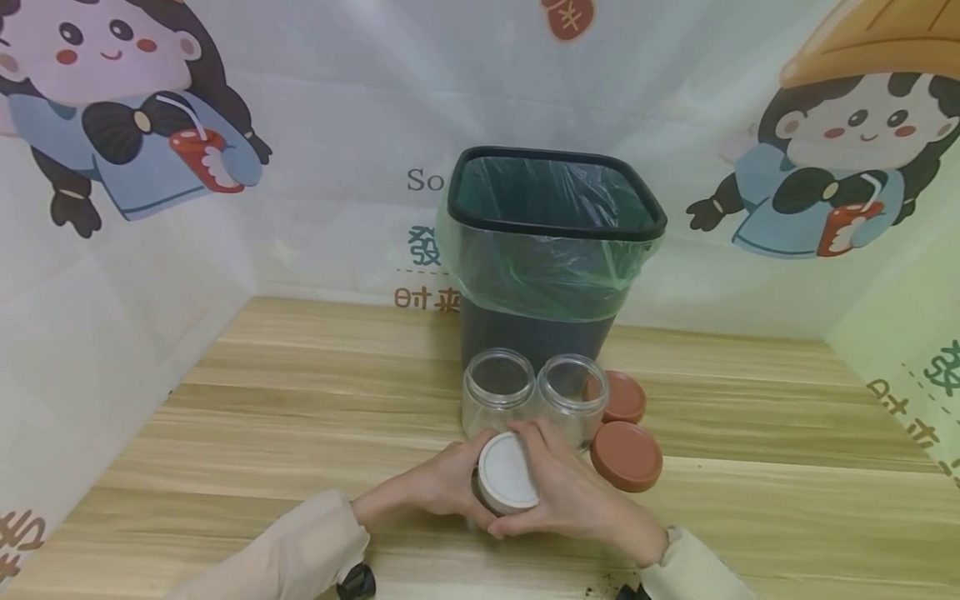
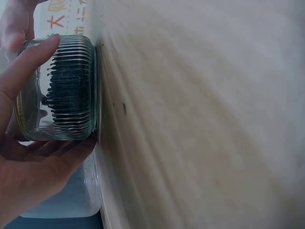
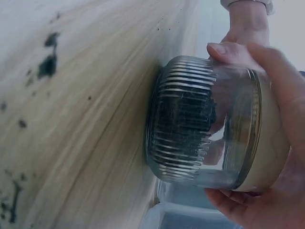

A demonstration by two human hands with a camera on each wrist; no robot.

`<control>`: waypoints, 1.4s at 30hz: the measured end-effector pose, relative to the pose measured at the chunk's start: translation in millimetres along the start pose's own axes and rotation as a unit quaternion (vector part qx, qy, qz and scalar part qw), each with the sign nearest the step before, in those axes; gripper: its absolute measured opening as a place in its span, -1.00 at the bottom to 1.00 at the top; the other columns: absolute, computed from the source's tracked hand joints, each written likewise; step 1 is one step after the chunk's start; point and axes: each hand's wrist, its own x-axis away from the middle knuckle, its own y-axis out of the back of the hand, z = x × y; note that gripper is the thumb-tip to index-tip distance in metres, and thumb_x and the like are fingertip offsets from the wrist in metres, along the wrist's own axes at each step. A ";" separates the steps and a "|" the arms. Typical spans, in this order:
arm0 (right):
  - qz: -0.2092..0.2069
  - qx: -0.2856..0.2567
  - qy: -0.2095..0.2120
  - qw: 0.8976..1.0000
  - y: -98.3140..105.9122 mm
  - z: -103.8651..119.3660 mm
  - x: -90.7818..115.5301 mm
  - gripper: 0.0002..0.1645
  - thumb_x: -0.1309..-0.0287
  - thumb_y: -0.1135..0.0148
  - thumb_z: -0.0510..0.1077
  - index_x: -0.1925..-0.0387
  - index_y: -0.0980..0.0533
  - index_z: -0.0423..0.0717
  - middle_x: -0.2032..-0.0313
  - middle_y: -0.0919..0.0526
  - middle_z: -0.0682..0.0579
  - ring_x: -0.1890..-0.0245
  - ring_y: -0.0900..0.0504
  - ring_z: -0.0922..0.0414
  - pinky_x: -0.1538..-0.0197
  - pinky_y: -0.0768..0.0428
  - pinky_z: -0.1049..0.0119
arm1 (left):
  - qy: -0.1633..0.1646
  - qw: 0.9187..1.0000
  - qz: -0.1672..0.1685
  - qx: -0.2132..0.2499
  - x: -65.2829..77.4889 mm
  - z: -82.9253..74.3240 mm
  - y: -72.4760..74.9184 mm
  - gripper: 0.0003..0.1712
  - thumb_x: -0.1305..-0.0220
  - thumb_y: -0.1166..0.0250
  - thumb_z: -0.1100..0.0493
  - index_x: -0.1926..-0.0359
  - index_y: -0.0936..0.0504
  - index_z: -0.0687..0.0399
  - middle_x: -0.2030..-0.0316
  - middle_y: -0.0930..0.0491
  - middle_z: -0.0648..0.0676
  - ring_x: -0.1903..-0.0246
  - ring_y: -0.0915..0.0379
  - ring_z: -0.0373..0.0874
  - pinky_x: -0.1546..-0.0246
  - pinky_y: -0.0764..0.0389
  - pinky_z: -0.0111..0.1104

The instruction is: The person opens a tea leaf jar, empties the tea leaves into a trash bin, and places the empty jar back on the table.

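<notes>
A ribbed glass jar with something dark inside its lower half stands upright on the wooden table. On its top sits a white lid. My left hand grips the jar's glass body, thumb on one side and fingers round the other in the left wrist view. My right hand is curled round the lid from the right. Just behind the hands are two clear jars without lids, a left one and a right one, side by side.
Two reddish-brown lids lie right of the clear jars, the nearer lid in front of the farther lid. A black bin with a green liner stands behind. Dark crumbs dot the table near the right wrist. Printed cloth encloses the back and sides.
</notes>
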 end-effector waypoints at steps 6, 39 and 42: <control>-0.002 0.012 0.010 1.000 0.7 -0.6 -0.2 0.04 0.39 -0.40 0.26 -0.07 -0.24 -0.26 0.11 -0.32 -0.01 0.14 -0.36 0.18 0.10 -0.49 0.29 | -0.004 1.000 -0.001 0.000 -0.4 -0.2 -0.2 -0.07 0.45 -0.56 0.18 -0.01 -0.24 0.19 0.03 -0.46 0.16 0.02 -0.40 -0.04 -0.02 -0.37 -0.39; 0.131 -0.102 0.022 0.986 23.1 -7.3 -9.0 0.00 0.33 -0.40 -0.03 -0.20 -0.14 -0.15 -0.11 -0.28 -0.01 -0.05 -0.29 0.14 -0.01 -0.43 0.21 | -0.001 1.000 0.005 0.010 0.8 -0.3 1.5 0.10 0.47 -0.57 0.21 -0.18 -0.15 0.17 -0.04 -0.42 0.13 -0.03 -0.34 -0.06 -0.09 -0.32 -0.34; 0.140 -0.110 0.021 0.984 25.9 -7.5 -9.6 0.00 0.33 -0.41 -0.06 -0.20 -0.13 -0.13 -0.11 -0.27 0.00 -0.06 -0.28 0.14 -0.02 -0.42 0.21 | -0.002 1.000 0.011 0.017 0.3 -1.0 1.8 0.11 0.46 -0.56 0.23 -0.19 -0.13 0.18 -0.06 -0.40 0.14 -0.05 -0.33 -0.05 -0.09 -0.31 -0.34</control>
